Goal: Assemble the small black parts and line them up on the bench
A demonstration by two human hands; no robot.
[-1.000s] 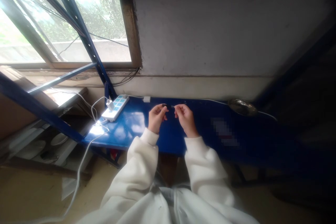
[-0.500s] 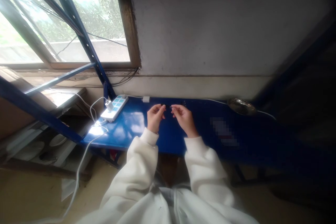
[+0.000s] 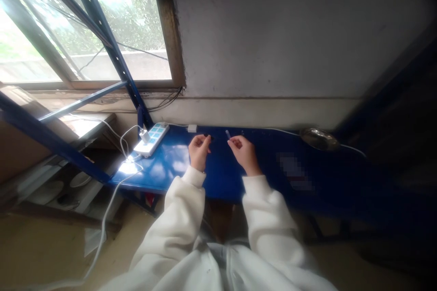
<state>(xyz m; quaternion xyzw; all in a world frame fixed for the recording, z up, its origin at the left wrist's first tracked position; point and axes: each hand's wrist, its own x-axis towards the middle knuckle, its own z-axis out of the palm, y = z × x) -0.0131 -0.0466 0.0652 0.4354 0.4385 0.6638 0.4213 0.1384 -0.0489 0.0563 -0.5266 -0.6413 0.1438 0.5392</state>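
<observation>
Both of my hands are raised over the blue table [image 3: 223, 182], a short gap between them. My left hand [image 3: 198, 152] is closed in a pinch on a small dark piece [image 3: 210, 137], whose kind is too small to make out. Between the thumb and fingers of my right hand [image 3: 245, 152] is a small pale, see-through tube [image 3: 228, 134], its end standing up above the fingertips and tilted a little left. The two pieces are apart.
A white power strip [image 3: 152, 142] with a plugged-in charger [image 3: 144, 135] lies at the table's left end. Near the wall are a white adapter [image 3: 192, 128] and a shiny metal lamp-like thing [image 3: 319, 139]. A white cable [image 3: 105, 220] hangs off the left edge. A blue post [image 3: 118, 61] rises at left.
My hands have moved further apart, the right one to the right and the left one slightly left. The see-through tube and the dark piece now show more plainly. The view has shifted slightly.
</observation>
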